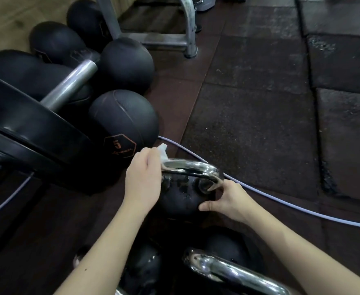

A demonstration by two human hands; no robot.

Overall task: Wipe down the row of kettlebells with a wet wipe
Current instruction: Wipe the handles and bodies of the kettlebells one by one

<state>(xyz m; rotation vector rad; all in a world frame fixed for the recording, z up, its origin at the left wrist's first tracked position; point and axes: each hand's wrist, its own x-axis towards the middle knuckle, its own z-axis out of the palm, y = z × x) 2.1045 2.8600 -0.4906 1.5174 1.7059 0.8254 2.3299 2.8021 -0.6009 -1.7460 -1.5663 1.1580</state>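
At 12 o'clock of row, left hand (pixel 141 179) pinching wet wipe (pixel 163 153), rubbing far kettlebell (pixel 183 196) handle; right hand (pixel 228 199) gripping its side. Near kettlebell (pixel 223 271) at 6 o'clock shining wet, looking done.

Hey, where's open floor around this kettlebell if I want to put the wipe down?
Open floor: the dark rubber mats right of the pale cable, and the brown strip between mats and medicine balls. Crowded: left, by the plates, and toward you, where more kettlebells sit behind the one being wiped.
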